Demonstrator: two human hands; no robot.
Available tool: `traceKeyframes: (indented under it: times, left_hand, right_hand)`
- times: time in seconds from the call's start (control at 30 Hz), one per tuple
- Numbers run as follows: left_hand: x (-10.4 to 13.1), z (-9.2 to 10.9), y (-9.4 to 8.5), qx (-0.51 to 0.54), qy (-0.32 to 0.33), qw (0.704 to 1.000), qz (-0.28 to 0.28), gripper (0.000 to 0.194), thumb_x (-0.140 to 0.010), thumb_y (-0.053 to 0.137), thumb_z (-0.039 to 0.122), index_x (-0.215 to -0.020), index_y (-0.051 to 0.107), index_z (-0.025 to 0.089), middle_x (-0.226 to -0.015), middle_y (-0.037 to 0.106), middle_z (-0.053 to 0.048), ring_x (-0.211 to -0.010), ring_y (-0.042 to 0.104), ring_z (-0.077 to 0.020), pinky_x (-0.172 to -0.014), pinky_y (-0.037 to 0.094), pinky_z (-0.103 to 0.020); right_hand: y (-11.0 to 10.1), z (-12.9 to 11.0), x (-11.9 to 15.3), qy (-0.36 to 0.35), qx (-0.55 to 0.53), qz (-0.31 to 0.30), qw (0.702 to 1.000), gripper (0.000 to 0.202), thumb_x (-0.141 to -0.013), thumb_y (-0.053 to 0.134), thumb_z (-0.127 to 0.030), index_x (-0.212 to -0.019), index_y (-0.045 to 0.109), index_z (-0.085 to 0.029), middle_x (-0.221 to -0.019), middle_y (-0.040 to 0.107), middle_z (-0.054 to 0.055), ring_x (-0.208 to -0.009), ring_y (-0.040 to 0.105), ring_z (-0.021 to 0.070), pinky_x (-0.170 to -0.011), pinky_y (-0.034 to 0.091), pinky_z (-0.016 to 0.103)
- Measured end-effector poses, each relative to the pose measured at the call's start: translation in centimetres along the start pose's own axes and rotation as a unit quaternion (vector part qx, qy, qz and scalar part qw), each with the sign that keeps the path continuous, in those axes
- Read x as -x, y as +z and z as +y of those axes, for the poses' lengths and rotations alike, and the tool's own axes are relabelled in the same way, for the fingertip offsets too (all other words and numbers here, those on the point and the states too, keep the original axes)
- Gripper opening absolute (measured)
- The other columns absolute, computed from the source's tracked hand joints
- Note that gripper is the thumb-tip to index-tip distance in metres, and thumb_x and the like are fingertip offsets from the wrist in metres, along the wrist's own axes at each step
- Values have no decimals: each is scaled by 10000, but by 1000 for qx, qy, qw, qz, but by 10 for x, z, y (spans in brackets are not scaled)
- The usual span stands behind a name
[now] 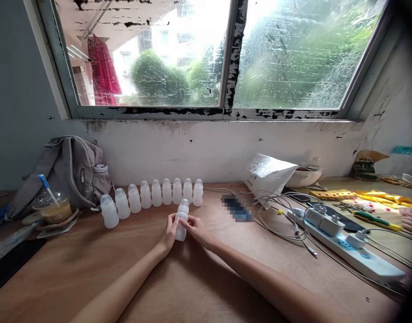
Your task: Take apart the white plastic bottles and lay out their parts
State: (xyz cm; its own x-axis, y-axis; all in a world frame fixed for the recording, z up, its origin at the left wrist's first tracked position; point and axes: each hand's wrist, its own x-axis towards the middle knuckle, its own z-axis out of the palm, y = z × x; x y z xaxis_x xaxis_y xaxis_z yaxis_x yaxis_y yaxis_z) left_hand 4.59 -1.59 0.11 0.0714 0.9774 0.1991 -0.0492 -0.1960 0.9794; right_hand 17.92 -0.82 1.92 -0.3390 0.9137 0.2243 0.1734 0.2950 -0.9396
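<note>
A white translucent baby bottle (181,231) with a clear domed cap stands upright, or nearly so, in front of me. My left hand (168,234) grips its left side, and my right hand (199,230) holds it from the right with the fingers near its shoulder. Whether the bottle's base touches the table, I cannot tell. Behind it several similar capped bottles (135,199) form a curved row, from a nearer bottle (109,213) at the left end to another bottle (198,194) at the right end.
At left are a grey backpack (71,172) and an iced drink cup (54,211) with a straw. To the right lie a white bag (269,175), tangled cables (276,224), a power strip (347,246) and a screwdriver (377,220). Another person's hand (411,220) shows at the right edge.
</note>
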Motion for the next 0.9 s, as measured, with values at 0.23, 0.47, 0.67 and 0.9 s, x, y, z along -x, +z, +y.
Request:
traceKeyframes:
  times: [0.23, 0.47, 0.67, 0.9]
  left_hand:
    - [2, -1, 1, -104, 50, 993, 3, 314, -847, 309, 402, -1060, 402, 190, -1131, 432, -90, -1100, 387, -190, -948, 272, -330]
    - [0, -6, -1, -83, 5, 996, 40, 295, -822, 382, 371, -1045, 409, 180, -1164, 429, -109, -1123, 384, -195, -942, 291, -342]
    - [5, -1, 0, -140, 39, 989, 6, 214, -783, 440, 294, -963, 479, 184, -1056, 512, -90, -1035, 465, -205, -889, 353, -347]
    - [22, 3, 5, -381, 187, 896, -132, 262, -775, 442, 256, -1015, 532, 200, -1107, 514, -89, -1067, 429, -238, -928, 314, -395]
  right_hand:
    - [3, 10, 9, -47, -39, 71, 996, 447, -696, 567, -470, -1008, 536, -150, -923, 610, 72, -844, 557, 202, -750, 446, 319]
    - [-54, 26, -8, -18, 85, 279, 956, 543, -726, 499, -446, -1165, 373, -154, -1024, 566, 119, -878, 552, 223, -759, 434, 348]
    - [-104, 46, -24, -13, 230, 260, 938, 498, -728, 488, -355, -1174, 400, -153, -1042, 566, 107, -904, 544, 219, -767, 421, 331]
    - [-110, 64, -43, 35, 299, 240, 923, 334, -731, 504, -311, -1025, 522, -154, -984, 606, 92, -830, 577, 201, -731, 420, 291]
